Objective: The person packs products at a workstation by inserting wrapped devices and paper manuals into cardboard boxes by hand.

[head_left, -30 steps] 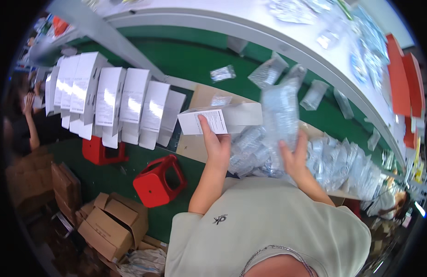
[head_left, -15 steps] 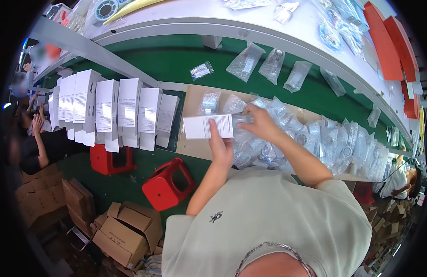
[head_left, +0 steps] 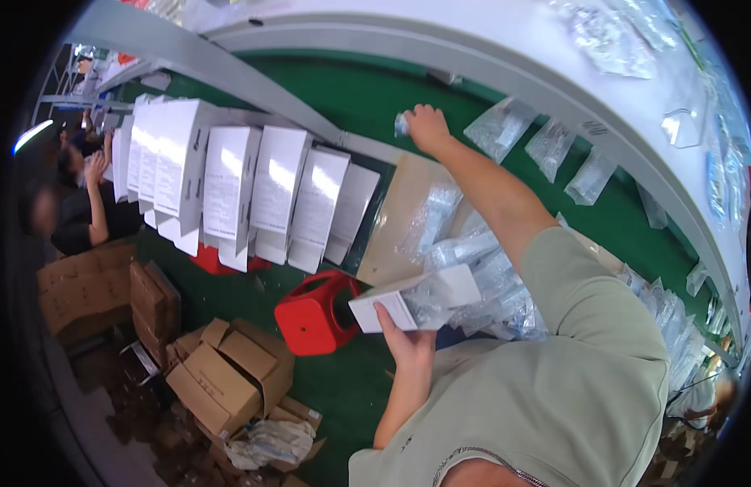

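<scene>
My left hand point(head_left: 410, 347) is closed round a small white carton point(head_left: 389, 312), held low in front of me. The carton's end flap stands open, and clear bubble wrap point(head_left: 428, 296) shows at its mouth. Stretched far forward, my right hand point(head_left: 427, 128) has its fingers curled on a small clear packet point(head_left: 401, 124) at the green surface under the shelf. What is inside the packet is too blurred to tell. Between my arms lies a heap of bubble-wrapped pieces point(head_left: 493, 284) on a tan board point(head_left: 396, 231).
White cartons point(head_left: 229, 178) stand in a row on the left. Several bubble-wrap bags point(head_left: 501, 130) lie under the white shelf edge point(head_left: 392, 32). A red stool point(head_left: 306, 325) and an open cardboard box point(head_left: 217, 381) are below left. Another person point(head_left: 91, 203) is at far left.
My right hand has left the carton and reached forward to the small packet. My left hand has brought the carton nearer to me, and its flap now shows open. The view has shifted.
</scene>
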Tool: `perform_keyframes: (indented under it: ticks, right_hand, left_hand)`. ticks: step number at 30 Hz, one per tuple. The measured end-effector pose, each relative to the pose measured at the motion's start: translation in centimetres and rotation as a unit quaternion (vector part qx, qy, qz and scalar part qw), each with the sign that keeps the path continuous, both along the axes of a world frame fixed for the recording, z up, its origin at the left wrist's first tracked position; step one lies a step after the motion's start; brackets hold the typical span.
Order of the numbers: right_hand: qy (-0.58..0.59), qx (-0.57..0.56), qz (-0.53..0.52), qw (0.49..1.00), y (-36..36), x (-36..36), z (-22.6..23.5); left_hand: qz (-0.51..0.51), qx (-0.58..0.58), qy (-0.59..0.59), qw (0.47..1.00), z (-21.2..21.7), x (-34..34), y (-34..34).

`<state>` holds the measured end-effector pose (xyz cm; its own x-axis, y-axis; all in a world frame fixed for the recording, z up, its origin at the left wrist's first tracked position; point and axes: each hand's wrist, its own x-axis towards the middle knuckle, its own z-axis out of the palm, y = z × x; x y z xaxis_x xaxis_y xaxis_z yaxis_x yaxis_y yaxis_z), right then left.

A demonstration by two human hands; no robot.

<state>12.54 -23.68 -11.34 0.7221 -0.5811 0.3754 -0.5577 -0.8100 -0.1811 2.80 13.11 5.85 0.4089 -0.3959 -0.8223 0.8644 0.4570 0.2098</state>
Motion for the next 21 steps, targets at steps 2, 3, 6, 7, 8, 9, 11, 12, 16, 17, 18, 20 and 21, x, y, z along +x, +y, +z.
perform_keyframes:
  ticks: [2,3,6,7,8,9,11,12,16,17,18,20,21]
  right_hand:
    - [0.162,0.148,-0.024,0.975,-0.7,-0.2,0.1]
    - [0.173,0.156,-0.013,0.972,0.5,-1.4,1.4]
    - [-0.140,0.250,-0.003,0.958,4.0,-8.5,10.9]
    - [-0.198,0.261,0.007,0.945,6.4,-11.1,14.3]
    - [-0.185,0.281,0.037,0.941,8.7,-13.9,17.8]
    - [-0.173,0.297,0.065,0.937,10.8,-16.3,20.5]
    - [-0.130,0.324,0.094,0.932,15.1,-19.9,23.8]
    - [-0.132,0.317,0.081,0.936,16.4,-21.2,24.5]
    - [-0.094,0.436,-0.015,0.895,18.6,-22.3,24.3]
    - [-0.046,0.482,-0.058,0.873,18.9,-22.4,24.0]
    - [-0.052,0.478,-0.066,0.875,19.5,-22.6,23.2]
    - [-0.191,0.579,-0.025,0.792,20.0,-22.6,20.8]
    - [-0.258,0.622,-0.002,0.739,20.1,-23.0,20.3]
  left_hand:
    - [-0.006,-0.014,-0.018,1.000,0.0,0.4,-1.3]
    - [0.005,-0.003,-0.009,1.000,0.0,0.5,-1.7]
    - [0.003,-0.024,-0.019,1.000,-0.6,1.5,-3.8]
    - [0.006,-0.047,-0.042,0.998,-1.2,1.8,-4.3]
    - [0.002,-0.068,-0.064,0.996,-1.5,1.9,-4.4]
    - [-0.003,-0.093,-0.088,0.992,-1.7,1.9,-4.8]
    - [-0.017,-0.093,-0.104,0.990,-1.8,1.6,-5.5]
    - [-0.032,-0.090,-0.121,0.988,-1.7,1.1,-6.2]
    - [-0.080,-0.100,-0.148,0.981,-0.5,-1.0,-7.8]
    - [-0.092,-0.101,-0.153,0.979,0.0,-1.6,-7.9]
    - [-0.101,-0.107,-0.153,0.977,0.4,-2.2,-7.9]
    - [-0.115,-0.103,-0.199,0.968,1.0,-3.6,-8.6]
    - [-0.121,-0.100,-0.221,0.962,1.2,-4.3,-8.9]
